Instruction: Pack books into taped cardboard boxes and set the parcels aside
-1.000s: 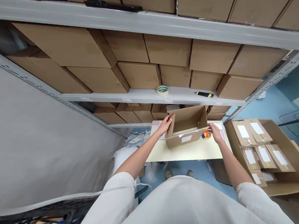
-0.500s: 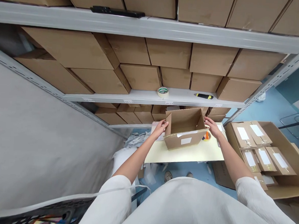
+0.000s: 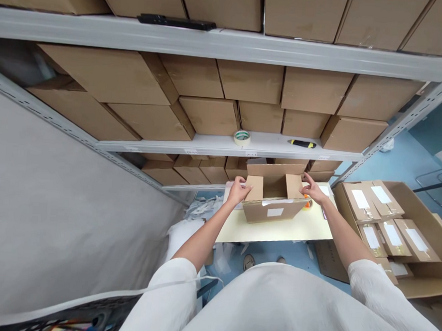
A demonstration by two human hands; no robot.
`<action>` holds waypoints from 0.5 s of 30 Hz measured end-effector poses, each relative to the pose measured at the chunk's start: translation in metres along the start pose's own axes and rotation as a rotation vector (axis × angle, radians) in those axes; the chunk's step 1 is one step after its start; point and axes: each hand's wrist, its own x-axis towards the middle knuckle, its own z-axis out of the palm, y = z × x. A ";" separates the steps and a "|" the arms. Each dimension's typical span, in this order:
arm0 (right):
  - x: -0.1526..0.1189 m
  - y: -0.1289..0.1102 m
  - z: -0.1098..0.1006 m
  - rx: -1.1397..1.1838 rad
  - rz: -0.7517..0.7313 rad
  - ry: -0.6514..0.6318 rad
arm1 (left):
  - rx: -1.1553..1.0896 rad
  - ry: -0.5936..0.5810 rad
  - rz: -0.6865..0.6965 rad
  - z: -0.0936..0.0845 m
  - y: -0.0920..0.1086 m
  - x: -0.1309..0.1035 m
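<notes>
An open cardboard box [image 3: 274,212] with a white label on its near side stands on a pale yellow tabletop [image 3: 262,230]. Its two side flaps are folded partway inward, and the back flap stands up. My left hand [image 3: 239,190] pinches the left side flap between thumb and fingers. At the right side flap, my right hand [image 3: 313,188] has its thumb and fingers around the flap's outer edge. An orange tape dispenser [image 3: 307,202] lies just right of the box, partly hidden by my right hand.
Shelves [image 3: 228,43] packed with cardboard boxes rise ahead. On one lie a tape roll [image 3: 241,138] and a yellow-black cutter [image 3: 302,143]. At right, a large open carton [image 3: 431,238] holds several labelled boxes. Crumpled white material [image 3: 203,207] lies at left.
Both side flaps of the box have been folded inward over the opening. My hands have stayed at the two sides, and the view has shifted slightly.
</notes>
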 end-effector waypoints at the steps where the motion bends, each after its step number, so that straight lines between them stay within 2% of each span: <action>1: 0.002 -0.002 0.000 0.001 -0.005 -0.018 | 0.009 0.003 0.012 0.000 -0.001 0.000; 5: 0.008 -0.007 0.001 0.015 -0.024 -0.058 | -0.062 -0.031 0.060 -0.004 -0.005 -0.001; 11: 0.001 -0.006 -0.006 0.010 -0.005 -0.043 | -0.265 -0.185 0.068 -0.019 -0.011 -0.008; 13: -0.003 -0.007 -0.008 0.009 0.002 -0.061 | -0.333 -0.272 0.023 -0.026 -0.010 -0.012; 15: -0.006 -0.009 -0.009 -0.002 0.017 -0.077 | -0.387 -0.412 -0.004 -0.034 -0.008 -0.016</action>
